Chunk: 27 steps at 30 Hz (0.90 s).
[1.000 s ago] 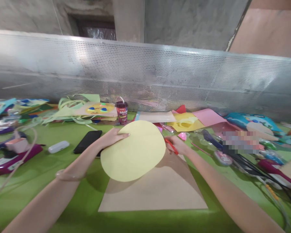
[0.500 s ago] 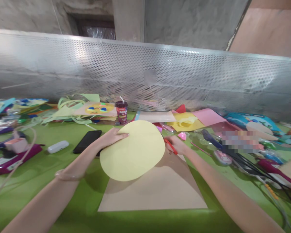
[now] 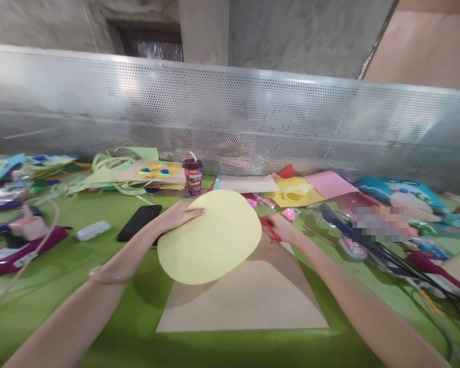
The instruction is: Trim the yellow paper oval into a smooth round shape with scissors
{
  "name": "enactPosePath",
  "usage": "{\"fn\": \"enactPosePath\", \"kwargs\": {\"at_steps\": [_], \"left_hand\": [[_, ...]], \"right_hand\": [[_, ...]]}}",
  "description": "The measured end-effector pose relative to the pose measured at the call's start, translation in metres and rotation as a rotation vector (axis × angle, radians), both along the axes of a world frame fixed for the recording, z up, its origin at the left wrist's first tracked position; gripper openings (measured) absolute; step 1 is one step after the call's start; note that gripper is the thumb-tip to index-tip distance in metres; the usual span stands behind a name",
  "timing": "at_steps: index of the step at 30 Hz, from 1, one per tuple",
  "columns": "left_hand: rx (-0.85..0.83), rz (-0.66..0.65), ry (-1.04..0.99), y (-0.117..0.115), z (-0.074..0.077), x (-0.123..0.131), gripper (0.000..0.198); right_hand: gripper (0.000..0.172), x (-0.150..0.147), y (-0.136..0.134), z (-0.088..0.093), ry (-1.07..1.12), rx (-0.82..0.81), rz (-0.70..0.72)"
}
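A rounded piece of pale yellow paper (image 3: 210, 240) is held up, slightly tilted, in front of me. My left hand (image 3: 179, 215) pinches its upper left edge, thumb on top and the other fingers out of sight behind. At the paper's right edge my right hand (image 3: 278, 228) is closed around red-handled scissors (image 3: 271, 231); their blades are hidden behind the yellow paper. Beneath both lies a large beige sheet (image 3: 241, 306), flat on the green tabletop, partly in the yellow paper's shadow.
Left of the papers are a black phone (image 3: 140, 222), a white oblong case (image 3: 94, 231) and a purple power strip (image 3: 26, 250). A drink cup (image 3: 192, 177) stands behind. Paper scraps (image 3: 115, 174) line the perforated metal panel (image 3: 214, 117). Cables (image 3: 391, 258) and packets crowd the right.
Hardly anything differs. The yellow paper's lower edge sits very slightly higher, and both hands keep their hold in nearly the same place.
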<state>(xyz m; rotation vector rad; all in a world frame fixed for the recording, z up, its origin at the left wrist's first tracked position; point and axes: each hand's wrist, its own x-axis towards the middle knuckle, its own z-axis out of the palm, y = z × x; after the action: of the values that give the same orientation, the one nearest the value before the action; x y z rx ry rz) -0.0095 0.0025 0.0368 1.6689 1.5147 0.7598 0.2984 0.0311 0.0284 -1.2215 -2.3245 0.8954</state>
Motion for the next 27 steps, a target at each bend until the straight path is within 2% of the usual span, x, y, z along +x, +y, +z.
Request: {"fn": "enactPosePath", "kwargs": {"at_steps": [7,16,22,27], "left_hand": [[0.018,-0.022,0.027,0.001,-0.002,-0.001,0.042],[0.030,-0.001,0.053,0.000,0.000,-0.002,0.041],[0.041,-0.061,0.069,0.001,0.001,-0.001,0.043],[0.059,-0.070,0.129,0.002,0.002,-0.002,0.044]], "right_hand": [[0.021,-0.003,-0.004,0.002,-0.014,-0.023,-0.043],[0.014,0.005,0.011,-0.010,-0.055,0.157,0.032],[0.014,0.001,0.004,-0.005,-0.068,0.069,0.005],[0.015,0.000,0.005,-0.005,-0.117,0.144,0.022]]}}
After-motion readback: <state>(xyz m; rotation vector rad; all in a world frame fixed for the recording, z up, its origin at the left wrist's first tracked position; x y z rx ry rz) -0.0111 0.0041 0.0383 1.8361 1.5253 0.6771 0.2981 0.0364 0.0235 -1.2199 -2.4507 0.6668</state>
